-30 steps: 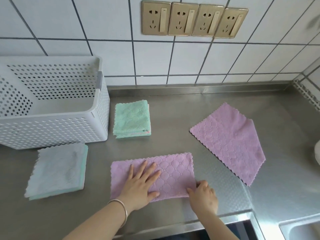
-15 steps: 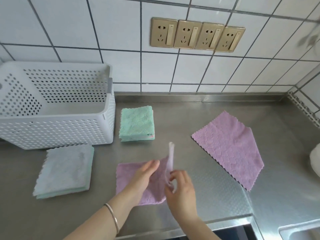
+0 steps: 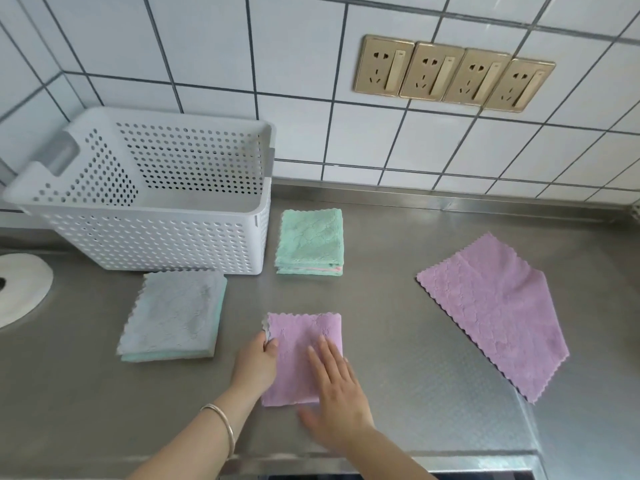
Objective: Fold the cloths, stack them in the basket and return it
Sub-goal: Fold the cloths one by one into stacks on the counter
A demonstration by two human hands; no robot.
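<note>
At lower centre of the frame, the folded pink cloth lies on the counter. The left hand pinches its left edge; the right hand presses flat, fingers spread. The basket sits upper left.

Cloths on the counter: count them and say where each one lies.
4. A green folded cloth right of the basket; a grey folded cloth in front of the basket; a purple folded cloth under both hands; a purple cloth at right. The folded stacks may hide more.
</note>
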